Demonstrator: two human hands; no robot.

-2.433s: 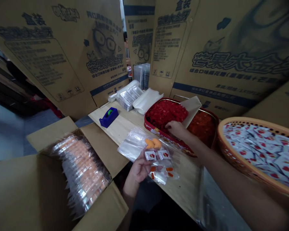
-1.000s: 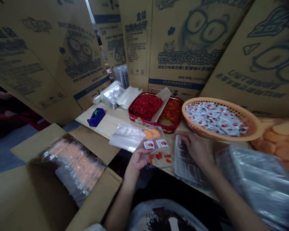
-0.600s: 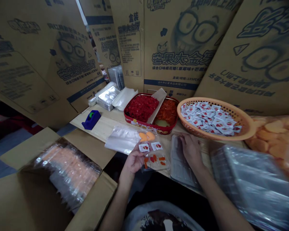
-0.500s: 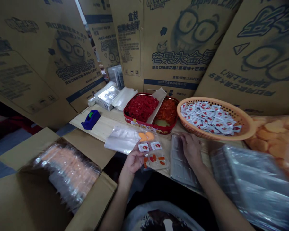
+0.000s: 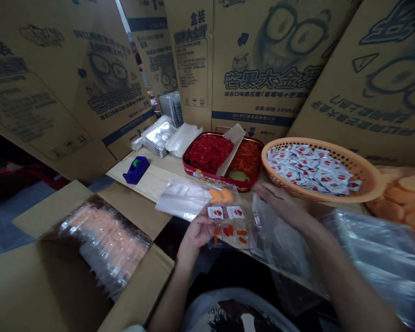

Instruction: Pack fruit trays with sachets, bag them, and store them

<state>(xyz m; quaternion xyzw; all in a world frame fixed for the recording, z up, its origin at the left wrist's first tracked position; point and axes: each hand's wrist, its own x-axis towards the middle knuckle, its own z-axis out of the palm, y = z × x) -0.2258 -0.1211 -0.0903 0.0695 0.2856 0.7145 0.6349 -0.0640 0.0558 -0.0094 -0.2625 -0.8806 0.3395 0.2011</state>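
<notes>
My left hand (image 5: pixel 198 233) is shut on a transparent plastic bag (image 5: pixel 183 200). Inside the bag, a tray (image 5: pixel 230 235) shows orange pieces (image 5: pixel 221 196), small red-and-orange pieces (image 5: pixel 228 230) and white sachets with red print (image 5: pixel 224 212). My right hand (image 5: pixel 280 203) grips the far edge of a transparent plastic tray (image 5: pixel 276 237), which is raised slightly from the wooden table (image 5: pixel 148 177). Behind my right hand stands an orange plastic basket (image 5: pixel 361 170) full of white sachets (image 5: pixel 311 170). A red tin (image 5: pixel 207 174) lies just beyond the bag.
The red tin holds diced red pieces and orange-red pieces. A blue tape dispenser (image 5: pixel 135 169) and stacked plastic trays (image 5: pixel 159 140) sit on the table. An open carton (image 5: pixel 103 240) of packs stands left; a plastic-wrapped stack (image 5: pixel 373 249) fills the right foreground.
My right hand has moved from the red tin to the transparent tray and now lifts its edge. My left hand still holds the bag. The view has turned, bringing the basket farther into frame.
</notes>
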